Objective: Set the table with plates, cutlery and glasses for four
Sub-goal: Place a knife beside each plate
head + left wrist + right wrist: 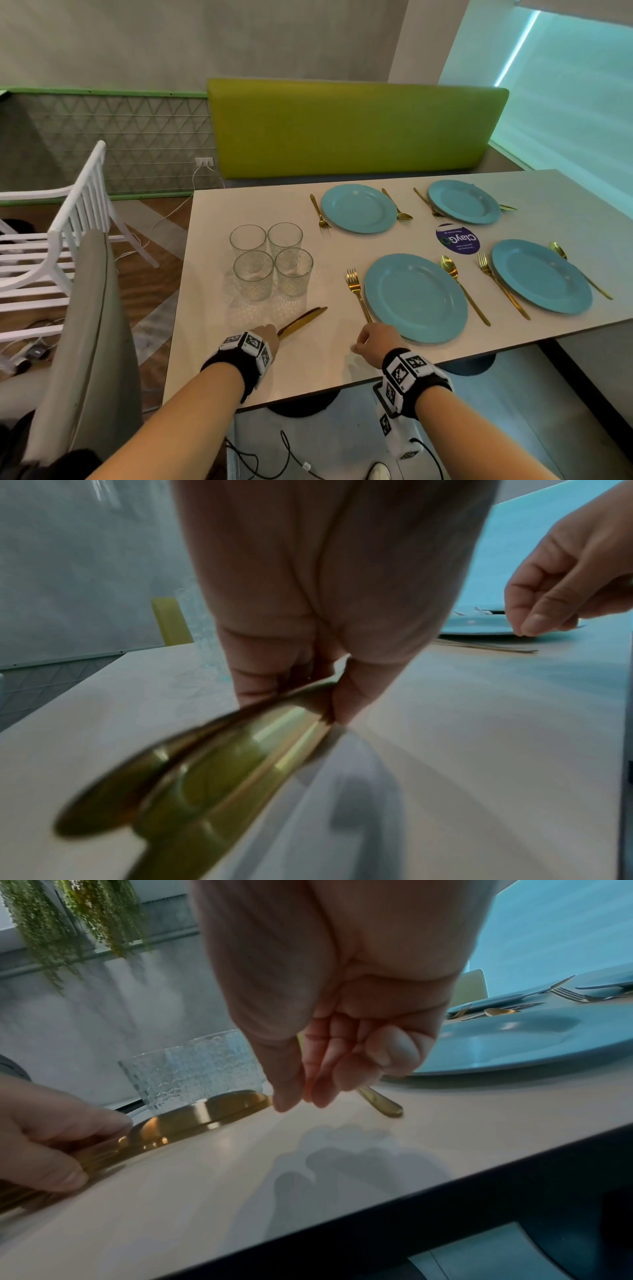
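Note:
Several blue plates lie on the white table (212, 342), each with a gold fork and spoon beside it. My left hand (269, 334) (291, 691) pinches the handles of the gold knives (303, 322) (205, 772) (205, 1115), whose blades rest on the table. My right hand (368, 339) (308, 1091) hovers with loosely curled fingers over the handle end of the fork (356, 294) (380, 1103), left of the nearest plate (416, 298) (514, 1042), and holds nothing. Several clear patterned glasses (272, 260) (192, 1069) stand grouped behind the knives.
A purple round sticker (457, 238) sits between the plates. A grey chair back (92, 325) and a white slatted chair (61, 233) stand left of the table. A green bench back (356, 126) runs along the far side. Cables (260, 459) lie on the floor below.

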Tool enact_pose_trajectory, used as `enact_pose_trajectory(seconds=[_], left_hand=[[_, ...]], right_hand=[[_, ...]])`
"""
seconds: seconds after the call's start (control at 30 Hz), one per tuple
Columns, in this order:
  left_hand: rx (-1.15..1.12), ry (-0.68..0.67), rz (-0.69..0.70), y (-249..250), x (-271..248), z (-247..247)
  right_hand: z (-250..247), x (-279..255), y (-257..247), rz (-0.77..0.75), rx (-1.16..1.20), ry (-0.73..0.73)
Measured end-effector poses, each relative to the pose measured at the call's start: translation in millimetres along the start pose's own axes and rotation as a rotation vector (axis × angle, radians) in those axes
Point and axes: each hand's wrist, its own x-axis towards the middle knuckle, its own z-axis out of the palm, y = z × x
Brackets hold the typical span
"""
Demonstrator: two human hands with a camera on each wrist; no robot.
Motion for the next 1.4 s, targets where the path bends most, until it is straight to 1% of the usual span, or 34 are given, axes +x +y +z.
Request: enact_pose_trajectory(seconds=[0.17,0.23,0.33,0.4,0.5,0.6,0.73,0.87,0.93,1.07,1.17,1.23,1.3,1.4], left_hand=[[-0.254,-0.049,-0.064,14,-7,-14],[-0.386,-0.075,-0.061,23,-9,-19],[-0.752,-0.125,-0.036,39,-10,-23],[-0.948,-0.126,-0.016,48,-13,-25],[-1.087,-0.113,0.055,61,-16,-29],[-1.246,-0.155,0.109,73,-20,-35],[-1.305,-0.111,0.138,79,-22,-39],[-1.334,-0.098,0.131,77,-22,-41],[-1.340,-0.098,0.125,77,-24,-44],[-1.331,-0.042,0.074,76,-19,-52],[-1.318,0.013,-0.012,72,-14,-60],[-1.340,0.037,-0.040,68,-12,-64],[-1.299,0.074,-0.028,66,-10,-67],[-1.309,0.090,-0.020,66,-6,-74]], right_hand=[[0,0,-5,-0.031,0.039,-0.005],[0,0,-10,-0.055,0.072,-0.027],[-5,-1,-19,-0.081,0.166,-0.076],[-11,-3,-24,-0.081,0.246,-0.102],[-18,-3,-30,-0.075,0.370,-0.136],[-19,0,-32,-0.064,0.429,-0.117],[-16,5,-30,-0.025,0.462,-0.036],[-19,7,-29,0.013,0.660,-0.025],[-20,9,-30,0.011,0.719,-0.009],[-22,14,-31,0.008,0.821,0.033],[-26,19,-27,0.042,0.910,0.084],[-29,24,-19,0.084,0.892,0.138],[-30,31,-10,0.122,0.804,0.191],[-25,40,-2,0.139,0.562,0.166]])
